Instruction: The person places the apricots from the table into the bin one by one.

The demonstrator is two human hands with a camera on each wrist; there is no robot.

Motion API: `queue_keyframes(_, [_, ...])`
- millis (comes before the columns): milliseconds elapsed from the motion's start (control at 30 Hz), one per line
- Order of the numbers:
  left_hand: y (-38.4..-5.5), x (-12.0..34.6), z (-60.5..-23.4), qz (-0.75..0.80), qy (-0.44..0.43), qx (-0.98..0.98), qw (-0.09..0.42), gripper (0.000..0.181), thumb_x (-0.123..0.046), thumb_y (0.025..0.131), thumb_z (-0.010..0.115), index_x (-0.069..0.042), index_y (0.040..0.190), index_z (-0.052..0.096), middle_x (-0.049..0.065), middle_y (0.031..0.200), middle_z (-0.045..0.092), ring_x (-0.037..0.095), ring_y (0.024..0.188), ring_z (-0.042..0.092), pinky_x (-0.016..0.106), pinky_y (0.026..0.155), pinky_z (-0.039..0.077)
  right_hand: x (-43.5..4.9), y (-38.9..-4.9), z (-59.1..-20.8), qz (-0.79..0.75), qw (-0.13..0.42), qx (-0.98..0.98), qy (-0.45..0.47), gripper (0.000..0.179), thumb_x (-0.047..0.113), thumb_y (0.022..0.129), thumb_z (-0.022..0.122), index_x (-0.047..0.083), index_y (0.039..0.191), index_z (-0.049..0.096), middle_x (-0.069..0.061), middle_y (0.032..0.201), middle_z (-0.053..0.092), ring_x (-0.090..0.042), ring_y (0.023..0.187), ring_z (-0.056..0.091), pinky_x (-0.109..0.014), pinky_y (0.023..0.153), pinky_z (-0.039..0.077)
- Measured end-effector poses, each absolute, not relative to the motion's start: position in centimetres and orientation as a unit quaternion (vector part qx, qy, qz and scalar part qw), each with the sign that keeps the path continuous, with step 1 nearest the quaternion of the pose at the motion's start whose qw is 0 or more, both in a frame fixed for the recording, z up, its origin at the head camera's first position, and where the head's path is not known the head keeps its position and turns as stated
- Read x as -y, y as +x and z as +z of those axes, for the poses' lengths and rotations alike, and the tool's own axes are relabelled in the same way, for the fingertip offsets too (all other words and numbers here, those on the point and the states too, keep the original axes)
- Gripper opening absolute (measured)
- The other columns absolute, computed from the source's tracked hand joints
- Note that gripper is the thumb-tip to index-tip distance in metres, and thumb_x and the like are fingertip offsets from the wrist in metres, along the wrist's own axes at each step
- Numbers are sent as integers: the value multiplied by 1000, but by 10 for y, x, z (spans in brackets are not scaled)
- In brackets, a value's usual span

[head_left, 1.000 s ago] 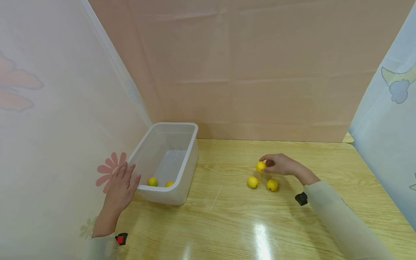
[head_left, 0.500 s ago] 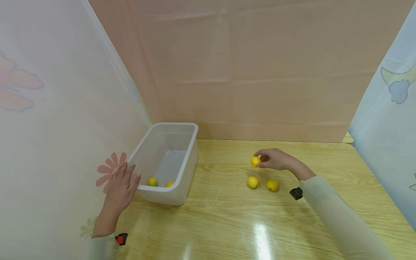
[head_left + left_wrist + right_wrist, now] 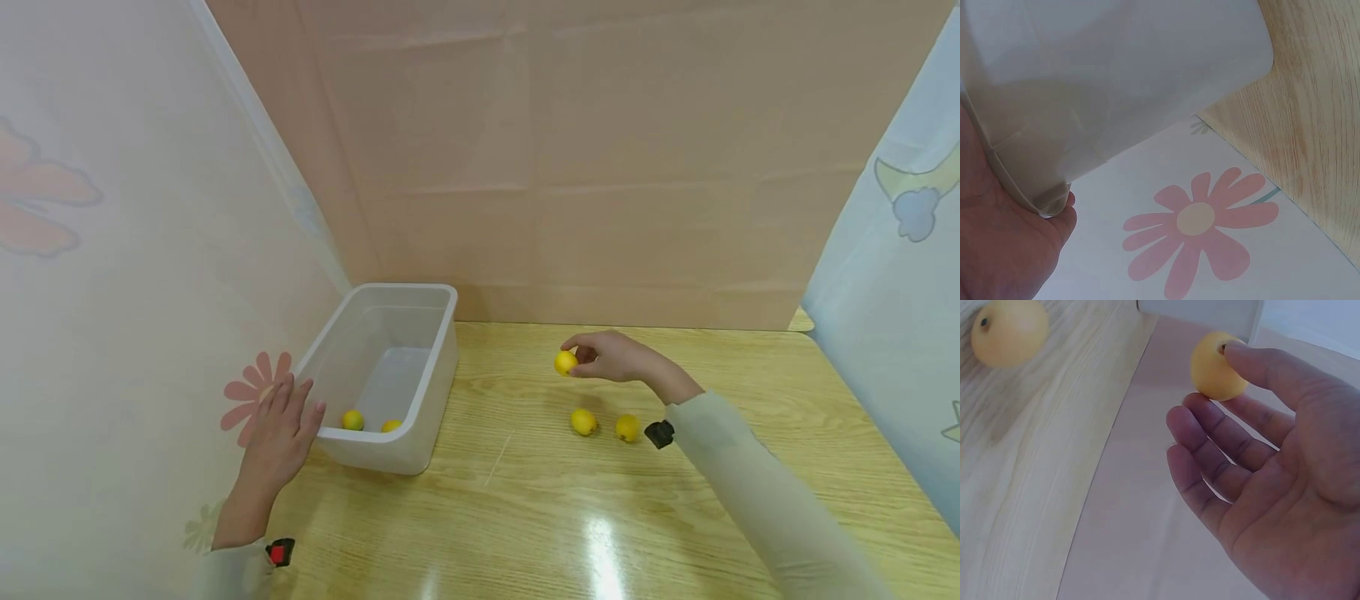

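In the head view, a yellow lemon (image 3: 566,363) is pinched between thumb and fingertips of my right hand (image 3: 617,357), raised over the table. The right wrist view shows this lemon (image 3: 1217,367) under the thumb tip, its dark stem spot visible, while the other fingers curve loosely below it. Two more lemons, a left one (image 3: 583,422) and a right one (image 3: 627,428), lie on the table nearer to me. My left hand (image 3: 276,437), fingers extended, rests at the near left corner of a white plastic bin (image 3: 442,367). Its rim (image 3: 997,165) meets the palm in the left wrist view.
Inside the bin's near end lie a yellow-green fruit (image 3: 352,420) and a partly hidden yellow one (image 3: 391,426). A brown paper backdrop (image 3: 570,167) closes off the wooden table (image 3: 525,517) at the back. Patterned white sheets flank it, the left sheet (image 3: 135,333) close beside the bin.
My right hand has lifted the pinched lemon and carried it left and away from me, off the other two. My left hand and the bin stay where they were.
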State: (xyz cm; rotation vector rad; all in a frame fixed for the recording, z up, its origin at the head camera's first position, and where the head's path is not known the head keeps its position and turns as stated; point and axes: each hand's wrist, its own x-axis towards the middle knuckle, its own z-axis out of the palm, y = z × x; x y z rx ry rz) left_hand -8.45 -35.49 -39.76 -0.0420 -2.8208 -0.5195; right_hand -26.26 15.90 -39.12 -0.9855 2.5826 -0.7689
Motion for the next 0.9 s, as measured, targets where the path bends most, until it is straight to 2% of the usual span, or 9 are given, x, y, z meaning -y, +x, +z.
queue_keyframes(233, [-84,355,-398,-180,-15,975,132,61,-39,109,42,7,149,40,34,161,21,55,146,18,74,111,21,-143,-263,-382,-253,132,-898,-336,47,27,98,69,7,139,58,0,106,70,-20,99,65,-44,91,54])
queue_keyframes(500, [-84,356,-399,-183,-14,975,129,61,-39,109,42,7,149,40,35,160,20,56,145,18,75,110,22,-124,-261,-368,-259,119,-886,-365,46,23,97,70,3,137,58,-3,105,70,-22,99,67,-46,92,54])
queue_keyframes(900, [-87,356,-397,-178,-18,975,135,60,-38,109,42,8,148,40,36,160,22,56,145,19,75,110,22,-98,-261,-352,-253,122,-881,-379,45,24,97,70,5,136,59,-2,103,72,-22,100,67,-45,95,53])
